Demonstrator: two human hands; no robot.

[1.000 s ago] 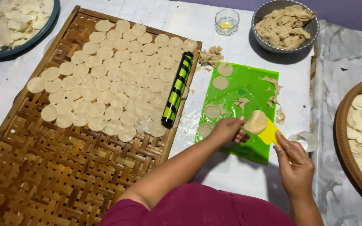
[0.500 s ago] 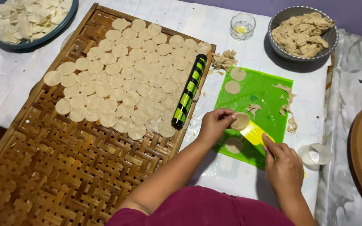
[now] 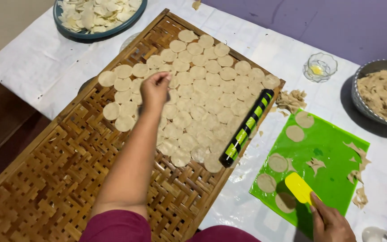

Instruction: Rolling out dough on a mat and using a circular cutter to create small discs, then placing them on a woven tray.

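- The left hand (image 3: 154, 89) is stretched out over the woven bamboo tray (image 3: 45, 188), fingers pinched together and pointing down at the left part of the dough rounds (image 3: 189, 98). Whether a round sits in that pinch I cannot tell; the fingertips hide it.
- The right hand (image 3: 332, 223) is at the lower right, closed on the handle end of a yellow scraper (image 3: 299, 188), whose blade lies flat on the green mat (image 3: 332, 157).
- About 5 cut dough discs (image 3: 277, 162) lie on the mat, with ragged offcuts at its right edge.
- The rounds look thin, soft and very light; I judge they would stretch or tear if pulled, so lifting from underneath with the blade and carrying by a gentle pinch at the rim seems safest.
- A black and green rolling pin (image 3: 246, 127) rests on the tray's right edge, touching the outermost rounds.
- Farther out: a grey bowl of dough scraps (image 3: 384, 94), a small glass dish (image 3: 320, 67), and a blue plate of pale pieces (image 3: 99, 15).
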